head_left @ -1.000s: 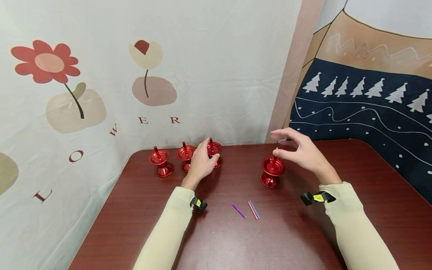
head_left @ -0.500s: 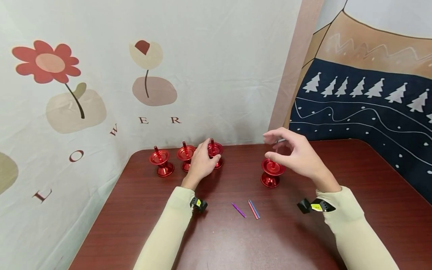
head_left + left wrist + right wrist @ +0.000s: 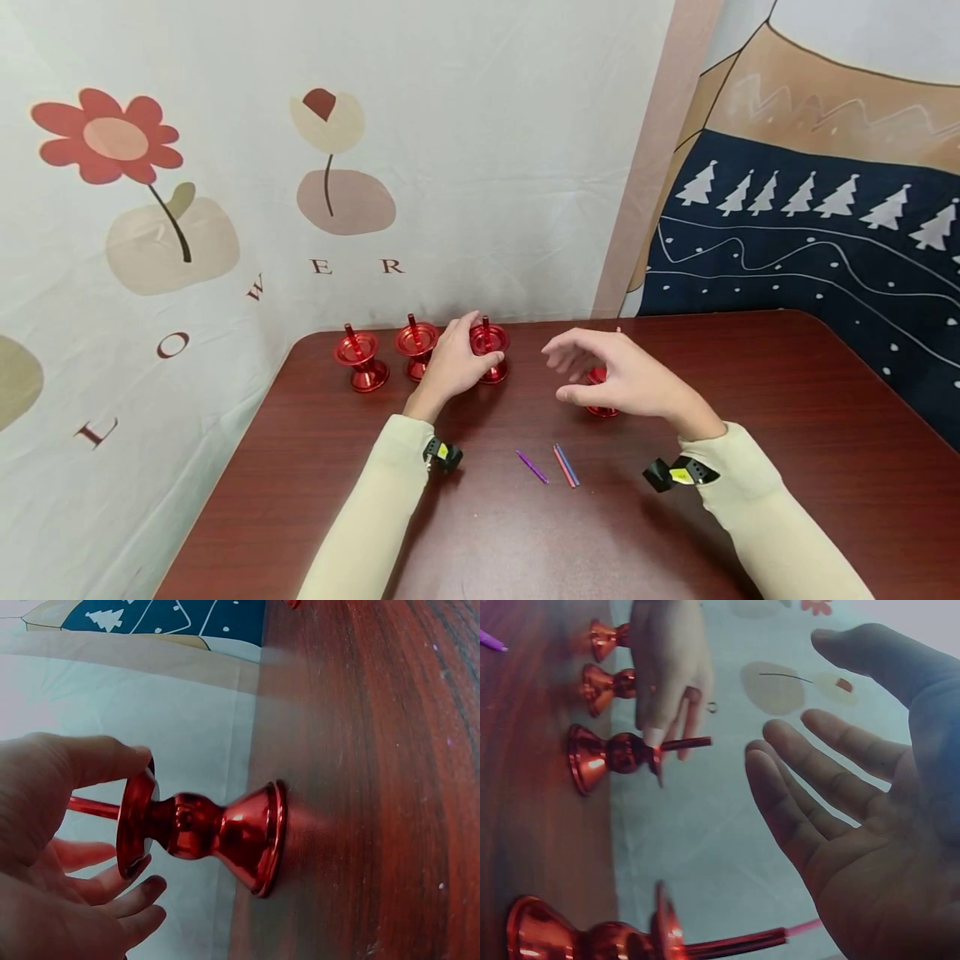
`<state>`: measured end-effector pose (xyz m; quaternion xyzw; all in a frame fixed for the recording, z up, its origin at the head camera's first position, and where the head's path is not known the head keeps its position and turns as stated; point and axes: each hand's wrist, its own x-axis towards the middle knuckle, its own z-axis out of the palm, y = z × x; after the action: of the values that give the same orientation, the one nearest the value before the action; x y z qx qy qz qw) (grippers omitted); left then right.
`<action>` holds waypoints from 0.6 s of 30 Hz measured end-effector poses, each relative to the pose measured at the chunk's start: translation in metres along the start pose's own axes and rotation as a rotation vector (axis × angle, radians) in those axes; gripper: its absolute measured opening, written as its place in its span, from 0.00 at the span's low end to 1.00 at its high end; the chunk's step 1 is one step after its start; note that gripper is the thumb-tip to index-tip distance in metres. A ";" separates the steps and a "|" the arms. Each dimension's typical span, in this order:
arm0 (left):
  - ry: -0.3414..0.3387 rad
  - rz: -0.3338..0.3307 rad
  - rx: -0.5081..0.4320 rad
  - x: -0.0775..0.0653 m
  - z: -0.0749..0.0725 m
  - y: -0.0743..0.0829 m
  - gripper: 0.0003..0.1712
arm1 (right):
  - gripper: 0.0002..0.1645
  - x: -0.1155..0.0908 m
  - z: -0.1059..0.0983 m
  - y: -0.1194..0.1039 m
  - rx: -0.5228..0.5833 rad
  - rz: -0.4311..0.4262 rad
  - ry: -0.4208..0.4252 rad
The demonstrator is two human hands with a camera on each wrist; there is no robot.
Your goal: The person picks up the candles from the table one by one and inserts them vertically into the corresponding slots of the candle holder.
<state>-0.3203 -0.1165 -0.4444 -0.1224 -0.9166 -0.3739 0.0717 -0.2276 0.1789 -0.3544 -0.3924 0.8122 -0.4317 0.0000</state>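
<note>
**Left hand (image 3: 453, 362) holding the third candle holder (image 3: 191, 825); right hand (image 3: 618, 371) free**

Pale cloth (image 3: 487, 167): hung behind the surface (image 3: 480, 533), printed with flowers and letters.

First candle holder (image 3: 364, 367): red, shiny, upright near the far left corner; tube rising from its dish.

Second candle holder (image 3: 415, 343): same pattern, upright; partly hidden by the left hand.

Left hand: thumb on the dish rim of the third holder, fingers bent round the other side; a partial grip. The left wrist view shows thumb and fingertips about the dish, a hold the head view largely hides.

Third candle holder: upright toward the back of the surface, just right of the second.

Purple stick (image 3: 532, 467): lying nearer the person.

Red stick (image 3: 564, 466) and blue stick (image 3: 570, 468): side by side, right of the purple one; seen in the head view only.

Right hand: thumb and fingers well apart, gently curved, grasping nothing; it covers much of the fourth candle holder (image 3: 615, 941) in the head view.

Fourth candle holder: upright, rightmost. The right wrist view reveals its tube, with a pink stick (image 3: 804, 928) projecting; whether the hand touches that stick cannot be told.

Dark cloth (image 3: 810, 292): far right, white trees.
</note>
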 end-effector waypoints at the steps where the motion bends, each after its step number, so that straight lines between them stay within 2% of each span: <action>1: -0.013 0.000 -0.007 -0.004 -0.005 0.008 0.49 | 0.27 0.001 0.002 0.001 0.011 0.010 -0.021; 5: -0.059 -0.005 -0.016 -0.021 -0.021 0.038 0.47 | 0.25 0.003 0.011 0.004 0.045 0.029 -0.101; 7: -0.077 -0.004 -0.025 -0.024 -0.025 0.044 0.47 | 0.25 0.003 0.014 0.006 0.052 0.028 -0.137; 18: -0.141 0.026 -0.037 -0.025 -0.025 0.044 0.49 | 0.29 -0.001 0.028 0.025 0.107 0.111 -0.372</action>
<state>-0.2828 -0.1082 -0.4032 -0.1619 -0.9106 -0.3803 0.0095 -0.2331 0.1678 -0.3898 -0.4194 0.7945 -0.3937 0.1945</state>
